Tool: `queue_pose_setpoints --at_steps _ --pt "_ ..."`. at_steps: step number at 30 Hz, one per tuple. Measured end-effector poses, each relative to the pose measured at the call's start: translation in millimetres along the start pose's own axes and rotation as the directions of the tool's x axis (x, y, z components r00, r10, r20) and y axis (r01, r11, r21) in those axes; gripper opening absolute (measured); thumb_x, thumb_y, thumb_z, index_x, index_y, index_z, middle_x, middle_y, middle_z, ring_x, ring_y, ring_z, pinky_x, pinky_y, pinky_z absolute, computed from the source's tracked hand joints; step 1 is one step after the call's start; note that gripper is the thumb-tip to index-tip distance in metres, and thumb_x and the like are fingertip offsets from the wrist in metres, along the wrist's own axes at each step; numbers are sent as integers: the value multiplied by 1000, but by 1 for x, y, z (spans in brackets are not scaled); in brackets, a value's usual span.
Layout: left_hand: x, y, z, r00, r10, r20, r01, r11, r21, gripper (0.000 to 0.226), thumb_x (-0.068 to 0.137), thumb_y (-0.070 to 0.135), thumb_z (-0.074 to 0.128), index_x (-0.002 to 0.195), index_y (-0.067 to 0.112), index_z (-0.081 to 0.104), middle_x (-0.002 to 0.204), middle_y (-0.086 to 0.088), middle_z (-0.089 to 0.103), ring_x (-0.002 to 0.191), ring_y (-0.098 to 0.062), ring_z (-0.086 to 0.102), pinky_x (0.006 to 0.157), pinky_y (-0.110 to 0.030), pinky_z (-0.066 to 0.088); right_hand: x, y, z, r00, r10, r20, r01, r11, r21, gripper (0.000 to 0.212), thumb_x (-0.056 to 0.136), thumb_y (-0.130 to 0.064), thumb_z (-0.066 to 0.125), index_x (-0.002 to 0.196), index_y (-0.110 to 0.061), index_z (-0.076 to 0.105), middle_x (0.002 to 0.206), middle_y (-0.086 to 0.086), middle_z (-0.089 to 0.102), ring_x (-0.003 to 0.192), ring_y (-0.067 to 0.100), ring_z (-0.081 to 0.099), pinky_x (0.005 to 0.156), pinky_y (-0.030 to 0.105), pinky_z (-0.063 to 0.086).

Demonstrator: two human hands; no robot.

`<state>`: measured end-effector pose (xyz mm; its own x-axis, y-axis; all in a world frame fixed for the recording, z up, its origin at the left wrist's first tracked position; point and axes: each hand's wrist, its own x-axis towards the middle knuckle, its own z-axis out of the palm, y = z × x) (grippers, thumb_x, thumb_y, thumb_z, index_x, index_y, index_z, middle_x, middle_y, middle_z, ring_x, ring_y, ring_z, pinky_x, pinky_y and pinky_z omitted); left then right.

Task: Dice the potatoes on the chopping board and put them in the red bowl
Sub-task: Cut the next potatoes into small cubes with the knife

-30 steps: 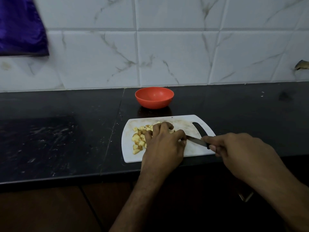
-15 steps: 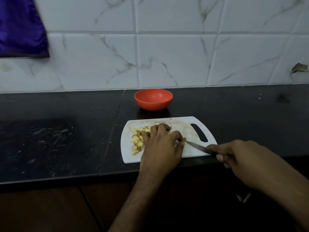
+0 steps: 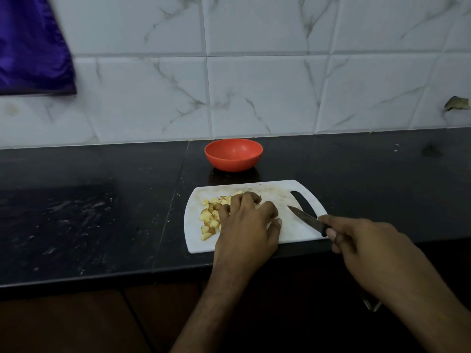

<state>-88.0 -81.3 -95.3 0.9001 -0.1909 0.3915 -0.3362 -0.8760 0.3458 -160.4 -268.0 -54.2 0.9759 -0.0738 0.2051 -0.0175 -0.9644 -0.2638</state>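
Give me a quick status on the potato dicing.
Left hand over potato pieces on chopping board. Right hand grips knife, blade clear. Red bowl looks empty, path unobstructed.

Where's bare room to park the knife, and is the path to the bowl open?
Bare counter lies right of the chopping board and red bowl; more lies left of the board. The board's left half is crowded by potato pieces and the left hand. The strip between board and bowl is open.

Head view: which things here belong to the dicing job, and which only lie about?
Job: diced potatoes, chopping board, knife, red bowl, left hand, right hand.
Lying about: purple cloth, black counter.
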Motion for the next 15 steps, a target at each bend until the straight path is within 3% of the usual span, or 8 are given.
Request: queue_pose_setpoints --at_steps 5,10,15 --pt "0 -1 0 995 -70 -66 68 997 -30 16 98 38 55 110 31 64 133 8 46 128 -12 34 114 -46 21 16 -6 15 997 0 -81 4 998 55 33 100 -45 42 131 -54 51 95 -18 69 88 14 65 75 36 56" --pt "0 0 1 981 -144 -133 140 989 -43 14 98 32 55 108 31 64 128 8 48 122 -12 37 109 -40 25 52 -19 38 973 -109 -203 135 984 116 35 101 -38 47 135 -45 53 98 -16 69 86 10 64 75 36 57" --pt "1 1 0 963 -229 -143 223 973 -54 27 92 28 58 119 33 56 133 9 46 127 -14 36 110 -40 25 83 -31 61 958 -141 -251 195 959 206 35 100 -33 51 134 -39 58 102 -9 72 90 14 64 81 36 55"
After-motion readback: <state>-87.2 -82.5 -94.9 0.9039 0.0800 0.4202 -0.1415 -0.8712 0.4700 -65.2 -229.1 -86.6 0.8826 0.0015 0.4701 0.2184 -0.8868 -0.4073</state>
